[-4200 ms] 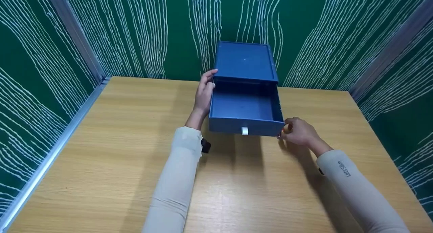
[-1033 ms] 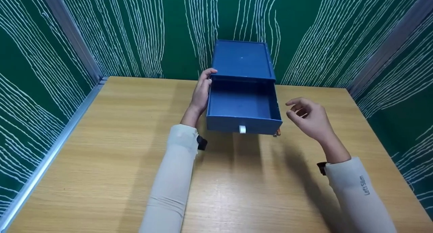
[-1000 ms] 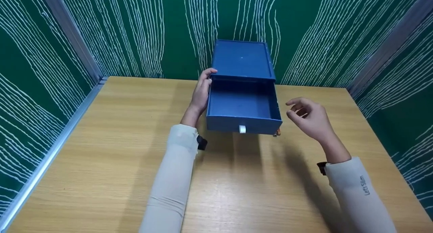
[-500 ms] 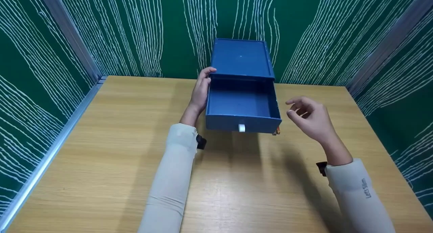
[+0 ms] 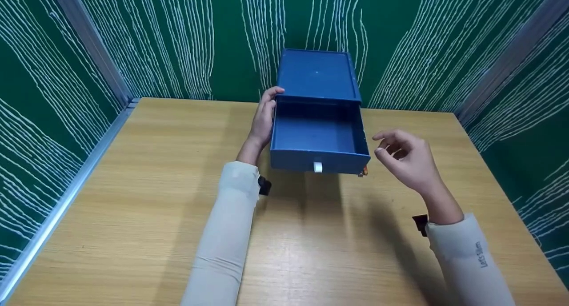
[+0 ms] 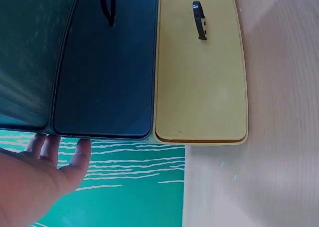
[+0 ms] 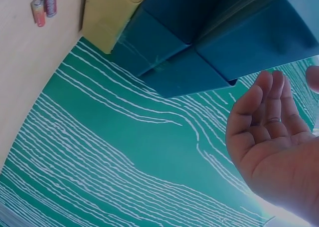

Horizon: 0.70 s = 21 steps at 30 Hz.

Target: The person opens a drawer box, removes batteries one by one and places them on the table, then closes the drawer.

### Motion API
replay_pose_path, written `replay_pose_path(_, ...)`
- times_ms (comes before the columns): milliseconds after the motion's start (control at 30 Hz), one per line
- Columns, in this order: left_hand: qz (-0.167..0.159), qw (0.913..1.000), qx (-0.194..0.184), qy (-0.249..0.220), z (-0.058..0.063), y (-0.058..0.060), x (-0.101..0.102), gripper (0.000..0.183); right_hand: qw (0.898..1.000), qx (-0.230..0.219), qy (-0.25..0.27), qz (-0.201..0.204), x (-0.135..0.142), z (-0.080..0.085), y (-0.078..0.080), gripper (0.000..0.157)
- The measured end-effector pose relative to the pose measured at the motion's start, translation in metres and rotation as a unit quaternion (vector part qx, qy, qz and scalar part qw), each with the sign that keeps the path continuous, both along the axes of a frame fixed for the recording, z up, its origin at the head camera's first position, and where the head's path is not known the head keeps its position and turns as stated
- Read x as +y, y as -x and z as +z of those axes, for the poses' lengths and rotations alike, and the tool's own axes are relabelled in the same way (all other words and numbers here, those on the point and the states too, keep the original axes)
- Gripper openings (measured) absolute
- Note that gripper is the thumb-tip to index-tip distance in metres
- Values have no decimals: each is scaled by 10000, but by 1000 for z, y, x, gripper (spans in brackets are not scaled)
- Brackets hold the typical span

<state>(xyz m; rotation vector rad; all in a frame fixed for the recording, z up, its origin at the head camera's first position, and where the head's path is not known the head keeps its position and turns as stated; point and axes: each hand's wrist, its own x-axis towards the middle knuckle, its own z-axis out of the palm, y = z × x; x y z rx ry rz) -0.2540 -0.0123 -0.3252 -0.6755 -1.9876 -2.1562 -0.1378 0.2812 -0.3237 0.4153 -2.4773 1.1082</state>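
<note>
A stacked drawer unit (image 5: 318, 74) stands at the back of the table with its blue top drawer (image 5: 318, 132) pulled out; the inside shows bare. My left hand (image 5: 262, 121) rests against the unit's left side, fingertips at the upper edge by the drawer opening. To the right of the drawer, my right hand (image 5: 406, 157) hovers with loosely curled fingers and holds nothing. Two batteries, a red-and-gold one (image 7: 38, 11) and a dark one with a red label (image 7: 49, 1), are side by side on the table. In the head view the drawer's front right corner mostly hides them.
Below the open drawer, the left wrist view shows a closed dark blue drawer (image 6: 104, 72) and a closed yellow drawer (image 6: 202, 77), each with a black loop pull. Green walls (image 5: 240, 43) with white wavy lines enclose the wooden table (image 5: 155, 186) at the back and sides.
My right hand has gone from the drawer's front right corner, beside the batteries, up and to the right; lately it has shifted only slightly. My left hand stays on the unit.
</note>
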Motion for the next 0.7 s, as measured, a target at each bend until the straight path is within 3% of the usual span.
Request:
replay_pose_path(300, 16, 10000, -16, 52, -2, 0, 0, 36, 9999, 108, 74, 107, -7, 4, -10, 15)
replay_pose_path(500, 10, 9999, 50, -113, -2, 0, 1, 37, 9985, 355, 273, 327, -18, 16, -22, 7)
replay_pose_path(700, -14, 9998, 57, -170, -1, 0, 1, 37, 9972, 446, 395, 449, -17, 7, -20, 6)
